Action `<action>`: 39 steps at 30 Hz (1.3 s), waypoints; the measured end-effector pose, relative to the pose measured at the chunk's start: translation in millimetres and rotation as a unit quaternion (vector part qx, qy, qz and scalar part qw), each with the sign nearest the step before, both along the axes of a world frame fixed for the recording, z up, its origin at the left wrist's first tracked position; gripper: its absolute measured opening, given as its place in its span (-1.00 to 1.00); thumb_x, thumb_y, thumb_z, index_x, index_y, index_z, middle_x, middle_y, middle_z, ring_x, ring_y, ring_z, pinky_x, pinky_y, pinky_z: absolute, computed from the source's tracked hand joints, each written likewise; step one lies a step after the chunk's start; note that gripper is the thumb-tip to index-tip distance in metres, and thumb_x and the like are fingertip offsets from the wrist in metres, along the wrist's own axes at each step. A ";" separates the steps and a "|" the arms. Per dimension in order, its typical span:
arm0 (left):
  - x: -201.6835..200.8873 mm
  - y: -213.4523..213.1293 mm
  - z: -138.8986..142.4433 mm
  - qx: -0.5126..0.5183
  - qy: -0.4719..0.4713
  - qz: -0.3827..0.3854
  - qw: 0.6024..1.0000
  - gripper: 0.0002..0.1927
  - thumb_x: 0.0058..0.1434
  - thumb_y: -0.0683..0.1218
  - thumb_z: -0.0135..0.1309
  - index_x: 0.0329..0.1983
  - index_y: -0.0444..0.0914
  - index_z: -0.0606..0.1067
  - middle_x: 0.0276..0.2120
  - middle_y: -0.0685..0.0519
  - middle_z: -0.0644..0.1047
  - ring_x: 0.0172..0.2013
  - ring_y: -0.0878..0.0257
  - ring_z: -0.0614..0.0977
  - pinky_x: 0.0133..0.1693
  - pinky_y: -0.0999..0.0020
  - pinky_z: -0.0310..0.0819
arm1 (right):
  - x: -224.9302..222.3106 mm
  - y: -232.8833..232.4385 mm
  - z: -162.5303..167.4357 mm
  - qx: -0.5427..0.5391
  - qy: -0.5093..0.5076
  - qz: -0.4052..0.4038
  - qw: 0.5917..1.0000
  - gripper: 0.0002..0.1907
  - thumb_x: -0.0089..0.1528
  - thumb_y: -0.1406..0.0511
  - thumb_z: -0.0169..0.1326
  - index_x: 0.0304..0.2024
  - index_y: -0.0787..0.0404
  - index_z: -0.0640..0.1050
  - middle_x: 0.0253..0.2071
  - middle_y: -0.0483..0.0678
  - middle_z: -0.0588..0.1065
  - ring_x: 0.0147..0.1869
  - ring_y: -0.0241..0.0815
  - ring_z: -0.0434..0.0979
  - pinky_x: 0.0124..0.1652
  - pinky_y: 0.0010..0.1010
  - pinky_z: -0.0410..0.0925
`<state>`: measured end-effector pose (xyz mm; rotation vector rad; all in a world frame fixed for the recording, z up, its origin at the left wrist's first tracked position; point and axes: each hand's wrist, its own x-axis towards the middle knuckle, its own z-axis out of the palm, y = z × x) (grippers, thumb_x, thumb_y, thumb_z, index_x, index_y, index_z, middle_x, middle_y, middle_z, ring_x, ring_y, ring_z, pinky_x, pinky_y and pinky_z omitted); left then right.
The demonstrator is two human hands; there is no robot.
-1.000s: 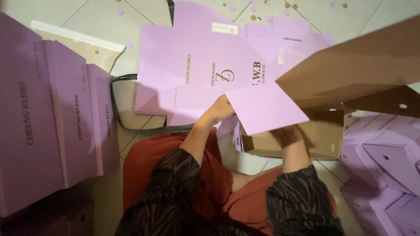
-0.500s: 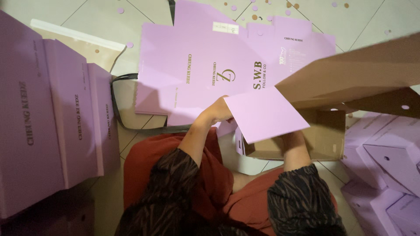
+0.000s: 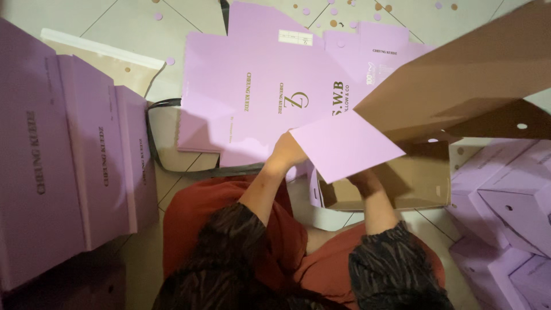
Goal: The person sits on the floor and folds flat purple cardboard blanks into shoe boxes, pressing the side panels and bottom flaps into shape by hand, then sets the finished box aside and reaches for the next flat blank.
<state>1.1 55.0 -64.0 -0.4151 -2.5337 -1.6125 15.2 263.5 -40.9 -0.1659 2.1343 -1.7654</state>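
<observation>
I hold a part-folded lilac cardboard box (image 3: 344, 143) above my lap; its inner side is brown (image 3: 402, 178). My left hand (image 3: 287, 154) grips the near left edge of its lilac flap. My right hand (image 3: 363, 179) reaches under that flap into the brown interior, with its fingers mostly hidden. A large brown flap (image 3: 459, 80) of the same box rises to the upper right. Under the box lies a stack of flat lilac box blanks (image 3: 252, 92) with dark printing.
Folded lilac boxes (image 3: 69, 166) stand in a row at my left. More assembled lilac boxes (image 3: 505, 218) pile at my right. A black loop strap (image 3: 154, 143) lies on the tiled floor, with paper confetti dots (image 3: 338, 17) scattered beyond. My red skirt (image 3: 201, 224) covers my knees.
The lilac flap has tilted slightly and the big brown flap has risen higher at the right. Both hands stay at the box, almost in place.
</observation>
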 end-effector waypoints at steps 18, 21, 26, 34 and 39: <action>2.9 4.2 -28.2 0.043 -0.137 -0.058 0.988 -0.72 0.06 0.03 0.18 -0.36 -0.30 0.59 -0.47 -0.11 0.63 -0.45 0.03 0.69 -0.35 0.21 0.58 | -6.5 10.6 -4.6 0.009 -0.002 0.016 1.000 -0.69 0.37 0.26 0.09 0.07 0.33 0.52 -0.09 0.09 0.56 -0.05 -0.14 0.57 -0.10 -0.32 0.47; 5.2 5.6 -20.2 -0.058 -0.109 -0.040 0.992 -0.68 0.08 0.07 0.21 -0.37 -0.30 0.62 -0.43 -0.16 0.62 -0.39 -0.04 0.68 -0.33 0.18 0.57 | -4.5 6.8 -7.9 0.006 -0.004 0.015 1.000 -0.69 0.37 0.26 0.10 0.08 0.33 0.52 -0.08 0.09 0.56 -0.04 -0.13 0.57 -0.09 -0.31 0.47; 16.4 7.3 -12.5 -0.062 -0.200 0.011 0.978 -0.62 0.20 0.14 0.14 -0.30 -0.29 0.62 -0.31 -0.17 0.64 -0.24 -0.08 0.69 -0.21 0.16 0.57 | -2.6 -2.1 -10.7 0.007 -0.013 0.020 1.000 -0.68 0.37 0.26 0.10 0.10 0.33 0.51 -0.07 0.09 0.56 -0.02 -0.13 0.56 -0.08 -0.31 0.47; 21.5 11.8 -37.4 0.007 -0.149 -0.008 0.989 -0.61 0.20 0.16 0.11 -0.14 -0.23 0.60 -0.19 -0.13 0.63 -0.15 -0.04 0.67 -0.14 0.17 0.55 | 6.8 6.4 -9.7 0.013 -0.014 0.028 0.999 -0.66 0.37 0.25 0.10 0.12 0.33 0.51 -0.04 0.09 0.56 0.00 -0.12 0.56 -0.06 -0.30 0.47; 20.9 17.1 -53.7 0.022 -0.135 -0.015 0.990 -0.58 0.20 0.17 0.09 -0.04 -0.20 0.58 -0.11 -0.11 0.63 -0.09 -0.02 0.65 -0.11 0.18 0.54 | 11.2 16.5 -6.8 0.014 -0.014 0.028 0.999 -0.65 0.37 0.25 0.11 0.13 0.33 0.50 -0.03 0.10 0.56 0.02 -0.11 0.56 -0.05 -0.29 0.47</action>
